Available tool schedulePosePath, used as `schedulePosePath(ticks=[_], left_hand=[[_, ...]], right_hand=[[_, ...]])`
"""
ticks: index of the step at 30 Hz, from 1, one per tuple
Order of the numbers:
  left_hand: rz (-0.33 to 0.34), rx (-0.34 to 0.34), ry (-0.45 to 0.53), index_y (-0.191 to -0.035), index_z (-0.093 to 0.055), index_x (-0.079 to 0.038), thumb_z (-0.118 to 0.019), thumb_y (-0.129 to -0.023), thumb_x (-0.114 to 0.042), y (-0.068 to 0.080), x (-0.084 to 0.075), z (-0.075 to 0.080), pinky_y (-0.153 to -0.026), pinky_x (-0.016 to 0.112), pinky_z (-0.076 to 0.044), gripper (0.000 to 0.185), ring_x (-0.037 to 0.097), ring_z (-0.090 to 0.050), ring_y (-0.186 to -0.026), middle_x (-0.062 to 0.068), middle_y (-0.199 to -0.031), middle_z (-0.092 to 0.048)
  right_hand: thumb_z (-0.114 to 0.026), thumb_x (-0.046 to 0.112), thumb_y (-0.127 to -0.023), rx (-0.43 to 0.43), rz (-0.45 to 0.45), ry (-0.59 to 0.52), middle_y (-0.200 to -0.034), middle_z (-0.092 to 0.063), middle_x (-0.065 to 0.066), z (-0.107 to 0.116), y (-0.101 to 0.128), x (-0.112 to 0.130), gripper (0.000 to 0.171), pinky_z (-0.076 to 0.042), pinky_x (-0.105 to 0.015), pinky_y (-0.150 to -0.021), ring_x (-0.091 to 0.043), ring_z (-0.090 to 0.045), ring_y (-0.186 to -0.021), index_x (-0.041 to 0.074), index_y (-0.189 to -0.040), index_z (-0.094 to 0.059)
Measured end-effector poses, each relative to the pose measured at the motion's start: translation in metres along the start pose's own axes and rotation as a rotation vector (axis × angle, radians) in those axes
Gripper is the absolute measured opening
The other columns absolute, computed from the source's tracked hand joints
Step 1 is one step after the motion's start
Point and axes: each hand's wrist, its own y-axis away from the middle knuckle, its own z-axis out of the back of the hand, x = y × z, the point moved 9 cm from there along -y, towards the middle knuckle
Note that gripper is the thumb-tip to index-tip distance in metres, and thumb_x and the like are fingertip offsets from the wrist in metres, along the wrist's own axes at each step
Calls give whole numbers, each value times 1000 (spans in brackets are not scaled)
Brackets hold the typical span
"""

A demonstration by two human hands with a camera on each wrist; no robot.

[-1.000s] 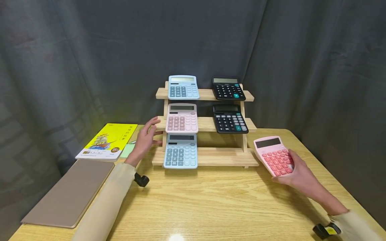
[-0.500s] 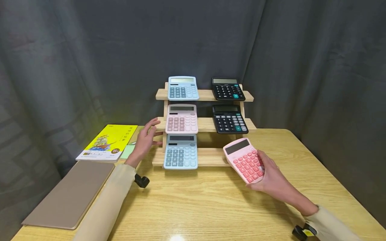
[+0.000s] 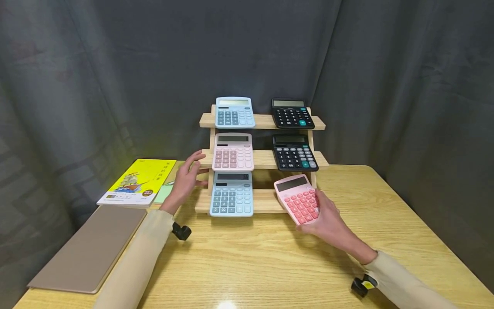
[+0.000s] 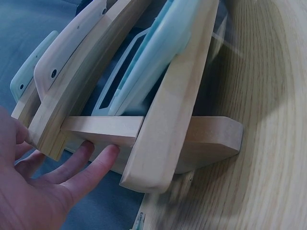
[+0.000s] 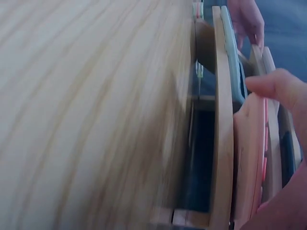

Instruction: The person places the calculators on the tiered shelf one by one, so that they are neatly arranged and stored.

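Note:
My right hand point(image 3: 328, 223) grips a pink calculator point(image 3: 296, 199) by its lower right edge. The calculator is tilted and overlaps the right part of the bottom shelf of a three-tier wooden rack point(image 3: 266, 206). In the right wrist view, the pink calculator point(image 5: 249, 148) stands edge-on right by the front shelf board, my thumb at its edge. My left hand point(image 3: 185, 180) is at the rack's left end, fingers extended; in the left wrist view, fingertips of that hand point(image 4: 53, 187) touch the wooden side support. A light blue calculator point(image 3: 231, 195) leans on the bottom shelf's left.
The middle shelf bears a pale pink calculator point(image 3: 233, 152) and a black one point(image 3: 295, 153). Above them stand a blue calculator point(image 3: 234, 112) and another black calculator point(image 3: 292, 113). Left on the table lie a yellow book point(image 3: 139, 180), a green pad point(image 3: 163, 194) and a brown notebook point(image 3: 88, 249).
My right hand has carried the pink calculator leftward from beside the rack to the right part of its bottom shelf. The left hand has stayed at the rack's left end.

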Motion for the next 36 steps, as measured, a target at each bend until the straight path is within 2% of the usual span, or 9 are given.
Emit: schedulePosePath(ticks=[6, 11, 16, 18, 20, 27, 36], left_hand=[[11, -6, -26, -150, -46, -10, -38, -112, -25, 0, 0, 0, -82, 48, -61, 42, 45, -56, -126, -4, -164, -27], [12, -8, -7, -150, -46, -9, -38, -112, -24, 0, 0, 0, -83, 53, -60, 42, 46, -55, -126, -4, -164, -26], [1, -5, 9, -150, -45, -7, -37, -112, -23, -1, 0, 0, -84, 57, -59, 42, 47, -54, -126, -3, -165, -26], [5, -5, 5, -150, -45, -8, -37, -112, -23, 0, 0, 0, -85, 59, -58, 42, 47, -54, -126, -3, -164, -26], [8, -4, 3, -150, -45, -8, -38, -112, -23, 0, 0, 0, -86, 59, -57, 42, 47, -55, -126, -3, -164, -27], [0, -2, 6, -151, -45, -7, -37, -112, -23, -1, -1, 1, -85, 58, -58, 42, 47, -54, -127, -3, -165, -26], [4, 0, 17, -150, -46, -8, -38, -111, -23, -1, 1, 0, -83, 55, -60, 42, 48, -54, -126, -4, -164, -27]], right_hand=[[-97, 37, -63, -72, 7, 9, -142, -44, -26, -5, -3, 4, 126, -34, -65, -106, -46, -40, -127, -7, -154, -22], [-97, 42, -63, -98, 30, 106, -132, -48, -25, -9, -4, 12, 119, -35, -64, -102, -46, -44, -121, -10, -147, -31], [-88, 56, -70, -55, -15, 245, -148, -31, -40, -15, -5, 17, 127, -28, -70, -109, -57, -31, -132, -18, -149, -21], [-84, 61, -73, -47, -22, 300, -149, -24, -44, -17, -5, 19, 130, -25, -71, -111, -60, -27, -134, -22, -148, -18], [-82, 63, -73, -58, -17, 335, -146, -27, -46, -18, -7, 21, 129, -27, -71, -110, -60, -30, -131, -23, -147, -19], [-83, 65, -71, -108, -29, 365, -137, -35, -46, -19, -12, 26, 132, -33, -70, -106, -59, -38, -123, -24, -146, -21], [-82, 68, -69, -124, -42, 396, -130, -40, -45, -19, -13, 27, 132, -39, -67, -101, -57, -43, -116, -23, -145, -25]])
